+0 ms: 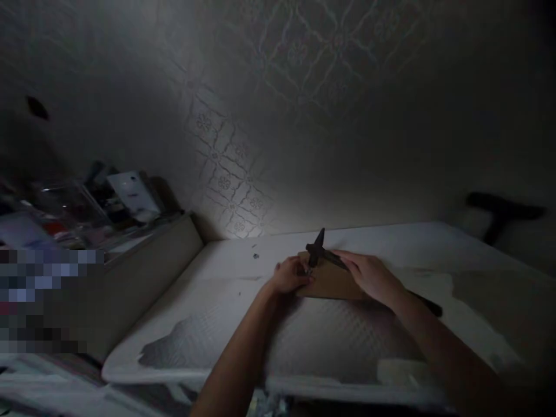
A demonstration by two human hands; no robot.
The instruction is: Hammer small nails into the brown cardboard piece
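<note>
A dark claw hammer [316, 249] is in my right hand [376, 278], whose fingers wrap round its handle; the end of the handle shows past the wrist. The hammer's head is just above the left end of a flat brown board [334, 282] lying on the white table [234, 263]. At that end, my left hand [290, 274] rests against the board with thumb and fingers pinched together. Something small and shiny shows at the fingertips, right under the hammer head, too blurred to name.
A few tiny bits [256, 255] lie on the table to the left. Further left, a raised ledge [152, 278] carries a white box [134, 191] and clutter. A patterned wall [299, 145] stands behind the table. Some dark T-shaped object [499, 211] is at the right.
</note>
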